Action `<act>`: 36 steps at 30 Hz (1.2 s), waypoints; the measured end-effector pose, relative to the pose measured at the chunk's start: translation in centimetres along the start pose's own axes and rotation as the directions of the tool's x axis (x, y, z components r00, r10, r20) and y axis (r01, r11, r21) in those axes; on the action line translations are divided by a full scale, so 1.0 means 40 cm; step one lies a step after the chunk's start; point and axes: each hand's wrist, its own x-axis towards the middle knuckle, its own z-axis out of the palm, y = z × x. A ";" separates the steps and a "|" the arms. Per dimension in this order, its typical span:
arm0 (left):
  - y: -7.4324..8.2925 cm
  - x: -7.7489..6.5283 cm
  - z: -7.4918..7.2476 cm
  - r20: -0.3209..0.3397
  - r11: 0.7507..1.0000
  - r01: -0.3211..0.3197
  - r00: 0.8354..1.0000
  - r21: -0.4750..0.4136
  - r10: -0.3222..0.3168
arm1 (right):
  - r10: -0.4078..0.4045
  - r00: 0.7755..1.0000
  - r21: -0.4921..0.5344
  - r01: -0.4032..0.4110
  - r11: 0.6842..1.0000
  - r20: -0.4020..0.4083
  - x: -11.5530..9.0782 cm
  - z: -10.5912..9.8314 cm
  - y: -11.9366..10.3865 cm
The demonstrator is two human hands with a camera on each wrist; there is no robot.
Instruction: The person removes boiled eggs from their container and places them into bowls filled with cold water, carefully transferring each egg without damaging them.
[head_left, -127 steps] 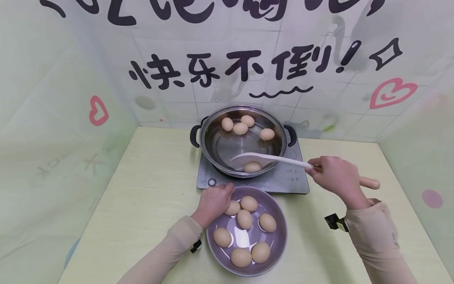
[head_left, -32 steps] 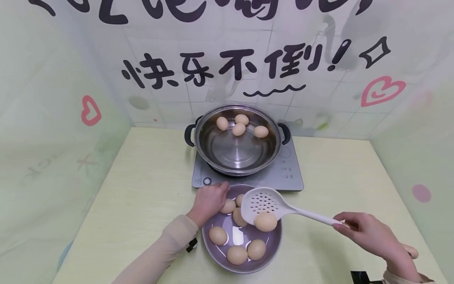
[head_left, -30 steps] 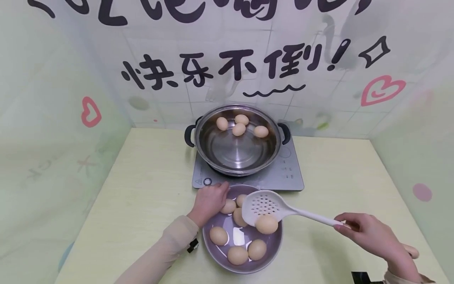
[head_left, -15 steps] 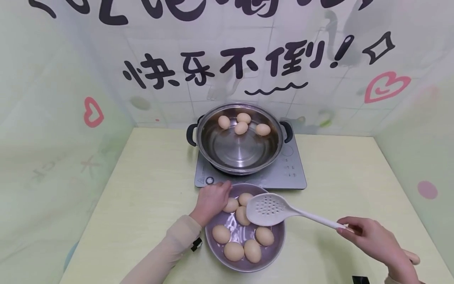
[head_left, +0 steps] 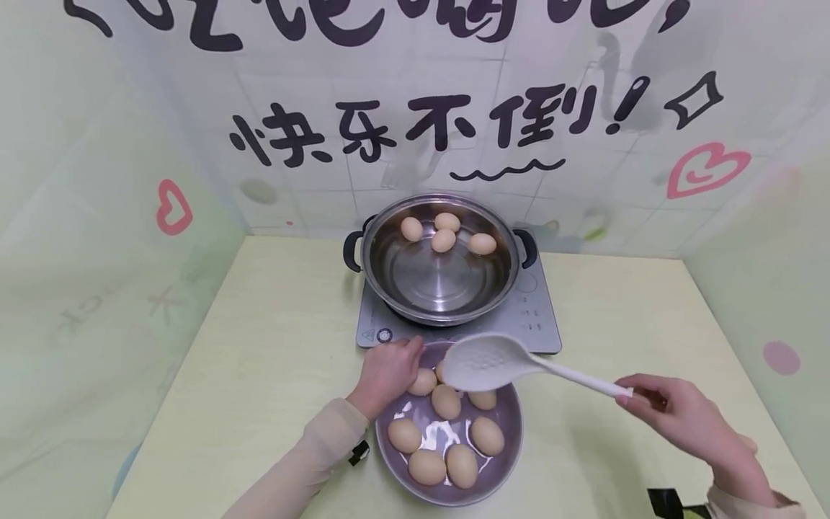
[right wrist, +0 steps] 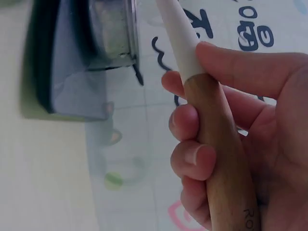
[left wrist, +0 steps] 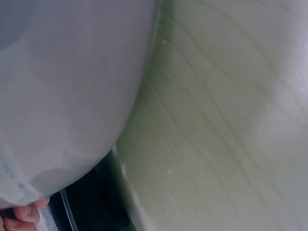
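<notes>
My right hand (head_left: 681,418) grips the wooden handle (right wrist: 216,134) of a white slotted spoon (head_left: 486,362), fingers curled round it in the right wrist view. The spoon's head hangs over the far side of a purple bowl (head_left: 447,497), bearing no egg. Several brown eggs (head_left: 427,468) lie in the bowl, some partly hidden by the spoon. At the bowl's far left rim, my left hand (head_left: 391,375) holds on; its fingertips (left wrist: 26,214) curl against the outer wall in the left wrist view. Several more eggs (head_left: 444,240) sit in a steel pot (head_left: 382,295) at the back.
The pot, with two black side handles (head_left: 352,251), stands on a grey induction cooker (head_left: 541,317) close to the printed back wall (head_left: 305,209). Printed sheets rise at both sides. Pale table surface (head_left: 272,339) extends left and right of the bowl and cooker.
The slotted spoon has come from the pot to the bowl with an egg, which rolled off among the others. Its head has since risen and shifted toward the pot. The left hand stays at the rim.
</notes>
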 end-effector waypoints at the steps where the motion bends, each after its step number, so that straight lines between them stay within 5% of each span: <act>1: 0.000 -0.001 0.001 -0.003 1.000 -0.002 1.000 0.001 0.002 | -0.018 1.000 0.022 0.018 1.000 -0.004 0.015 -0.007 -0.006; 6: 0.000 -0.003 0.003 -0.018 1.000 -0.003 1.000 0.004 0.003 | -0.008 0.996 0.029 0.010 1.000 -0.088 0.108 -0.040 -0.057; 12: -0.001 -0.005 0.006 -0.016 1.000 -0.004 1.000 0.014 0.004 | 0.035 0.970 -0.146 -0.071 0.987 -0.240 0.223 -0.063 -0.109; 19: 0.001 -0.005 0.004 -0.013 1.000 -0.003 1.000 0.031 0.003 | -0.138 0.910 -0.351 -0.008 0.936 -0.390 0.331 -0.038 -0.126; 26: 0.001 -0.007 0.009 -0.029 0.999 -0.007 1.000 0.036 0.008 | -0.328 0.799 -0.482 0.054 0.875 -0.505 0.387 -0.007 -0.111; 31: 0.001 -0.007 0.006 -0.041 0.999 -0.005 0.999 0.034 0.006 | -0.395 0.771 -0.546 0.074 0.834 -0.499 0.405 0.000 -0.111; 36: -0.003 -0.008 0.009 -0.042 0.999 -0.011 0.999 0.033 0.012 | -0.408 0.780 -0.588 0.064 0.806 -0.474 0.409 -0.002 -0.113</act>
